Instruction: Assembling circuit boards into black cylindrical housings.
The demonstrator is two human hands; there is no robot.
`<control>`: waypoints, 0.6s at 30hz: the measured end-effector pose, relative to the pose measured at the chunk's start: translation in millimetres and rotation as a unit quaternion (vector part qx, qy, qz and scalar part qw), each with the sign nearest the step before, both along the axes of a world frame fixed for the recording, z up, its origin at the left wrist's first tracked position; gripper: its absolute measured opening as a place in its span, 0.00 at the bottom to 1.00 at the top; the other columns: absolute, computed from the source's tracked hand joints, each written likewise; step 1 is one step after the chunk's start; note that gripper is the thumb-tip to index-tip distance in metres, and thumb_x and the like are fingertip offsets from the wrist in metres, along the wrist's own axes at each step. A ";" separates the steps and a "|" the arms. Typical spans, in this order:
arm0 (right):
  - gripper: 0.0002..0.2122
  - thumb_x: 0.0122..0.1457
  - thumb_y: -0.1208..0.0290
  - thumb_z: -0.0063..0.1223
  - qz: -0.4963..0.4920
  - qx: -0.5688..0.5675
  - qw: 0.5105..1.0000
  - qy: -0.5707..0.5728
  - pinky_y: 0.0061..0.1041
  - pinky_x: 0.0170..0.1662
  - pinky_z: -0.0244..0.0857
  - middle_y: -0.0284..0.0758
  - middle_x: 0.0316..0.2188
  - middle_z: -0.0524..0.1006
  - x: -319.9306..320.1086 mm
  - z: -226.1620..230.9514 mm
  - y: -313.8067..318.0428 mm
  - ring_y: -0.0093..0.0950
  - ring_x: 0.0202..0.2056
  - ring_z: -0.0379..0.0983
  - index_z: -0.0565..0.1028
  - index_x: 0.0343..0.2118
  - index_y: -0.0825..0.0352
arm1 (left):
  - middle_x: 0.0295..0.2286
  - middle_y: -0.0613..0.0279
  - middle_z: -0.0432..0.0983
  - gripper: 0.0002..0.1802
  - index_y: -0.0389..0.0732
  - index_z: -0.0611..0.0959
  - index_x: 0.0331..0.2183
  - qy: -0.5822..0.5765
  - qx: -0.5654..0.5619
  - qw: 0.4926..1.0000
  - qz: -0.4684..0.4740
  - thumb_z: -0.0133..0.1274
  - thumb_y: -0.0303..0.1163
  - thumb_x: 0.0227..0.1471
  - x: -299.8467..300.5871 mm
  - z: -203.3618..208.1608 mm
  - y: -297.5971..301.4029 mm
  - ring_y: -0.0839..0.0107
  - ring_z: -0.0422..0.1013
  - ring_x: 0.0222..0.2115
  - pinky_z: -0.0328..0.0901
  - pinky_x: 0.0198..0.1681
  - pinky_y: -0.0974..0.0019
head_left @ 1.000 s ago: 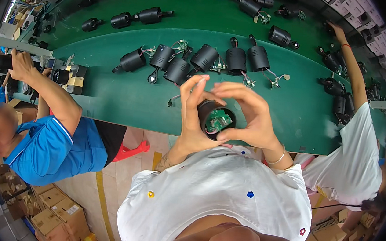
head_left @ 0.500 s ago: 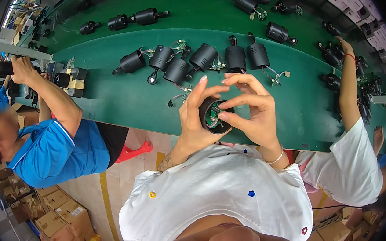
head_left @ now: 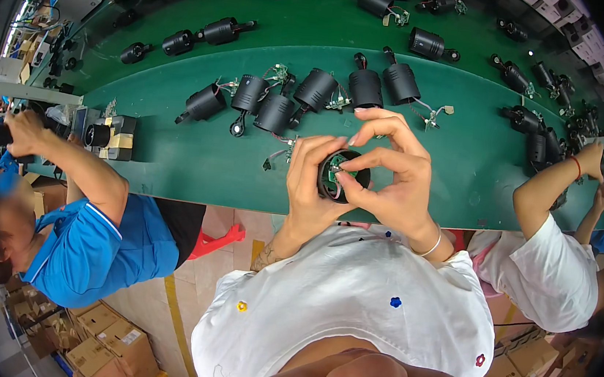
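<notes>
My left hand (head_left: 306,182) is wrapped round a black cylindrical housing (head_left: 362,176), its open end facing up toward me. Inside that opening sits a small green circuit board (head_left: 334,165), with a pinkish wire below it. Thumb and index finger of my right hand (head_left: 405,171) pinch the board at the mouth of the housing, while the other fingers curl above. How deep the board sits is hidden by my fingers. Just beyond my hands, similar black housings (head_left: 315,89) lie in a row, several with boards hanging out on wires, such as one loose board (head_left: 433,117).
The green table (head_left: 230,173) has a raised green strip (head_left: 297,22) behind it, bearing more housings. A co-worker in blue (head_left: 101,241) works at left beside a black box (head_left: 122,139); another in white (head_left: 551,273) reaches over parts at right. Cardboard boxes (head_left: 109,337) stand on the floor.
My right fingertips have shifted slightly left and down at the board, and my left fingers have closed in round the housing. The right co-worker's arm has drawn back from the far parts.
</notes>
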State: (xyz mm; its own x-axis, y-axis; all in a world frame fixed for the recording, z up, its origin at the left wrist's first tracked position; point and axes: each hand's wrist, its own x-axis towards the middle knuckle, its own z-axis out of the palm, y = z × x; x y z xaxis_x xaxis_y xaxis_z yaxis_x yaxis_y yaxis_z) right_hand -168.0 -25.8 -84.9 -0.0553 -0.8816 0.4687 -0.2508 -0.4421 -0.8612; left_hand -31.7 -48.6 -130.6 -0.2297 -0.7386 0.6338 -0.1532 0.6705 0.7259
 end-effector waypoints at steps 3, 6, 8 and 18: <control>0.06 0.35 0.81 0.62 -0.008 -0.008 0.999 0.036 0.37 0.54 0.61 0.29 0.34 0.73 3.0 5.8 -0.1 0.36 0.52 0.66 0.79 0.19 0.63 | 0.34 0.57 0.73 0.35 0.38 0.73 0.45 0.010 0.007 1.000 0.011 0.64 0.22 0.29 -0.7 -1.9 2.8 0.65 0.68 0.34 0.67 0.38 0.63; 0.06 0.35 0.81 0.62 0.016 -0.007 0.997 0.070 0.37 0.53 0.60 0.28 0.33 0.73 6.0 10.6 0.0 0.36 0.52 0.66 0.77 0.17 0.63 | 0.31 0.60 0.71 0.25 0.38 0.76 0.37 0.087 0.073 0.993 0.023 0.64 0.25 0.30 -2.3 -8.2 10.3 0.65 0.65 0.31 0.65 0.39 0.60; 0.06 0.35 0.81 0.62 0.014 -0.010 0.997 0.076 0.37 0.54 0.60 0.28 0.32 0.73 7.0 11.9 0.6 0.36 0.52 0.66 0.77 0.17 0.63 | 0.31 0.60 0.70 0.25 0.39 0.76 0.37 0.094 0.080 0.992 0.018 0.64 0.24 0.30 -3.7 -9.8 10.8 0.66 0.65 0.31 0.65 0.39 0.60; 0.06 0.37 0.80 0.62 0.078 0.010 0.993 0.086 0.37 0.56 0.58 0.29 0.34 0.74 2.4 17.7 1.4 0.36 0.52 0.65 0.75 0.16 0.64 | 0.29 0.63 0.67 0.22 0.41 0.74 0.34 0.095 0.018 0.995 -0.007 0.63 0.24 0.32 -4.0 -10.9 5.7 0.65 0.64 0.32 0.66 0.41 0.59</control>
